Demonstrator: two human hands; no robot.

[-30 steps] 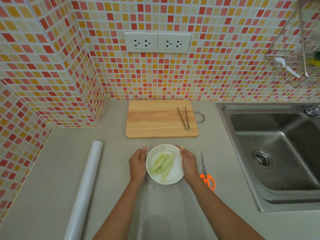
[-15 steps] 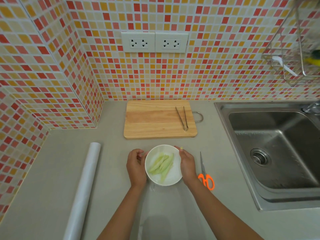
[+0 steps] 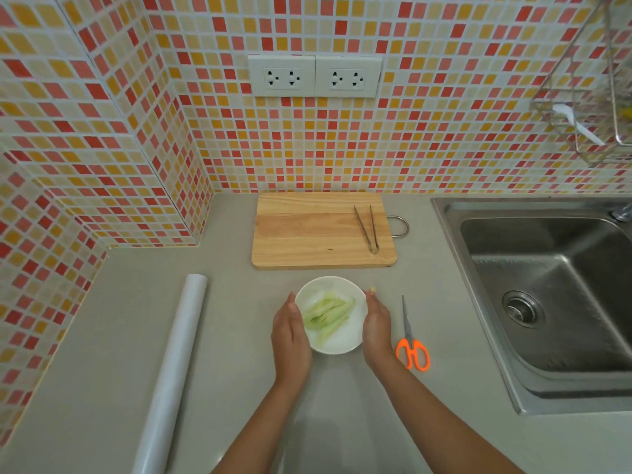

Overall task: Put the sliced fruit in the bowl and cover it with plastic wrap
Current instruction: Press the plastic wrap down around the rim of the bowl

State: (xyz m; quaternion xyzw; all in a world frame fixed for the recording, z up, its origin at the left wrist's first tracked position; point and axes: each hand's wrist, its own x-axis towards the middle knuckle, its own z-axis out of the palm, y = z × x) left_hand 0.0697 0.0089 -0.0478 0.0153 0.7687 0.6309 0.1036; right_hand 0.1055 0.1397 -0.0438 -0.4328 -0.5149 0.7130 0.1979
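since the earlier frame, the left hand (image 3: 290,331) had uncurled its fingers from a loose fist and now lay flat against the left side of the bowl (image 3: 342,343). the right hand (image 3: 378,328) had stayed against the bowl's right side. both hands were open, with fingers straight and together, pointing away from the person, palms facing the bowl wall. the white bowl sat on the countertop (image 3: 113,354) between the two hands, just in front of the cutting board (image 3: 307,234). the sliced fruit (image 3: 326,314), pale green strips, lay inside the bowl. a sheet of plastic wrap (image 3: 307,422) extended from the bowl toward the person between the forearms; whether it covered the bowl's top could not be told. the roll of plastic wrap (image 3: 171,371) lay on the countertop well to the left of the left hand. orange-handled scissors (image 3: 412,347) lay just right of the right hand. metal tongs (image 3: 368,227) rested on the right part of the cutting board. a steel sink (image 3: 547,285) occupied the far right. two wall outlets (image 3: 314,77) were set in the tiled wall (image 3: 444,131) above the board.
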